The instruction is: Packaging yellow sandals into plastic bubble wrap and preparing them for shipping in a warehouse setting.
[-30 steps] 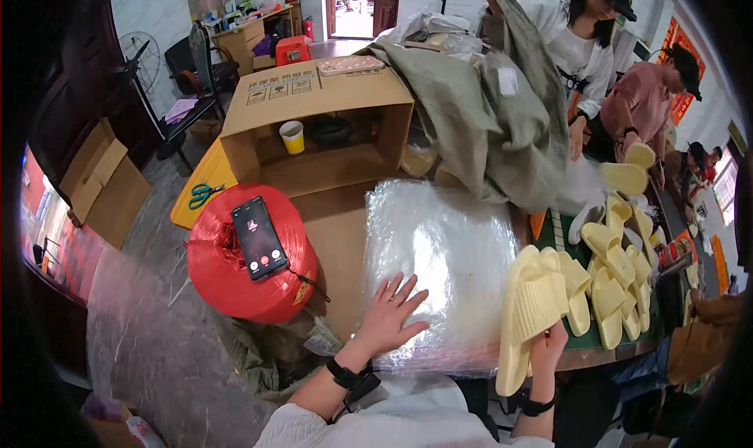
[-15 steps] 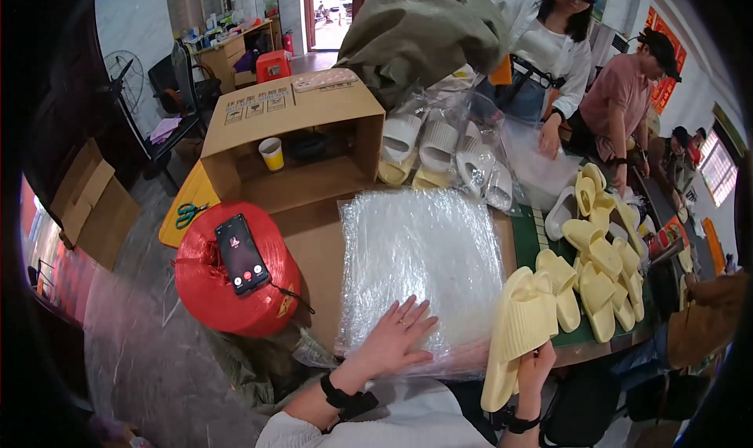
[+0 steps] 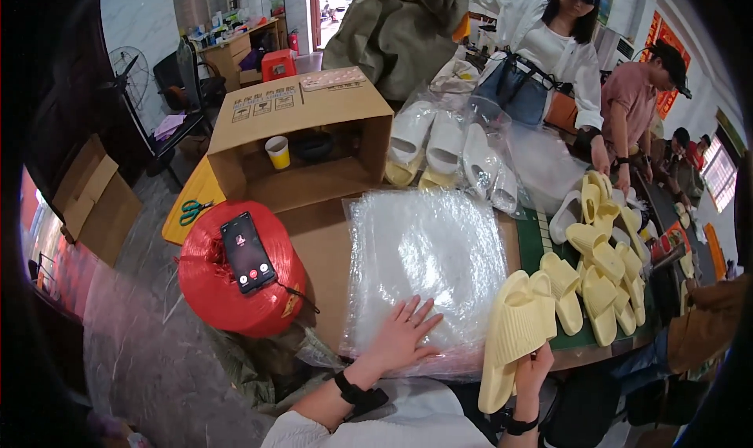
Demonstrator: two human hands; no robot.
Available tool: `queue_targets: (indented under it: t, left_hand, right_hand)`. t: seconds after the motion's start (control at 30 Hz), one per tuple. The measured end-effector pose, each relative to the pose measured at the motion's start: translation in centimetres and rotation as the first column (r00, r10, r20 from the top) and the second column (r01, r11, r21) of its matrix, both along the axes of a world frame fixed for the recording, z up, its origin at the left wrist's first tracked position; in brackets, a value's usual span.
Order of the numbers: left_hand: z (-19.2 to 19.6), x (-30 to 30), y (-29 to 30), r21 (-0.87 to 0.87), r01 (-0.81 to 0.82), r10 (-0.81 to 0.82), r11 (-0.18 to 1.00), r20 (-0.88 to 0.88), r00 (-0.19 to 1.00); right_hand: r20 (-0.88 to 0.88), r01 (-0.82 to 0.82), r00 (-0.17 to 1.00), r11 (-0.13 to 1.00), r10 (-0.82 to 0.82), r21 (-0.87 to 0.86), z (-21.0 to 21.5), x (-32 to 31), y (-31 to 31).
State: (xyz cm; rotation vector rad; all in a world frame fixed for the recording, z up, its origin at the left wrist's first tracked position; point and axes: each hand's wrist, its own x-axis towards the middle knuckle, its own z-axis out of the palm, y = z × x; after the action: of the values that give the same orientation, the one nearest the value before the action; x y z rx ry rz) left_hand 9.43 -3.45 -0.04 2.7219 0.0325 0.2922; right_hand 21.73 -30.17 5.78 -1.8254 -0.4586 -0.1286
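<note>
left hand [image 3: 400, 340] near the middle, fingers spread flat on clear bags [image 3: 423, 248], right hand [image 3: 535, 368] near right, fingers gripping yellow slippers [image 3: 518, 315], red roll [image 3: 223, 307] at left, brown box [image 3: 302, 107] on the far side

- Slippers, pale yellow, with broad ribbed straps [image 3: 516, 330]: held together, lengthwise toward the wearer, beside the bags' right edge.
- Bags, clear glossy plastic [image 3: 427, 248]: flat, slightly wrinkled stack.
</note>
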Motion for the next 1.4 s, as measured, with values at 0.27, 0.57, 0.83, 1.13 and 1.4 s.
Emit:
queue_targets:
  t: [0.27, 0.57, 0.83, 1.13, 1.4]
  left_hand:
    - [1.2, -0.1, 0.7, -0.055, 0.064, -0.066, 0.996, -0.018, 0.998]
    - [0.0, 0.2, 0.2, -0.004, 0.016, -0.016, 1.0, 0.01, 1.0]
    - [1.1, 0.7, -0.1, -0.093, -0.036, 0.034, 0.995, -0.026, 0.999]
    - [1.8, 1.3, 0.4, -0.36, -0.083, 0.083, 0.929, -0.017, 0.996]
    - [0.8, 2.0, 0.8, -0.379, -0.072, 0.088, 0.923, 0.024, 0.996]
  right_hand:
    - [0.051, 0.008, 0.999, 0.998, -0.005, -0.055, 0.1, -0.3, 0.5]
    - [-0.032, -0.025, 0.999, 1.0, 0.025, -0.003, -0.1, -0.1, -0.1]
    - [0.064, -0.024, 0.998, 0.998, 0.028, -0.064, -0.5, 0.0, -0.5]
    - [0.159, -0.075, 0.983, 0.991, 0.092, -0.112, 0.7, -1.0, -0.2]
    - [0.151, -0.271, 0.94, 0.937, 0.307, -0.22, 2.6, -2.2, 0.7]
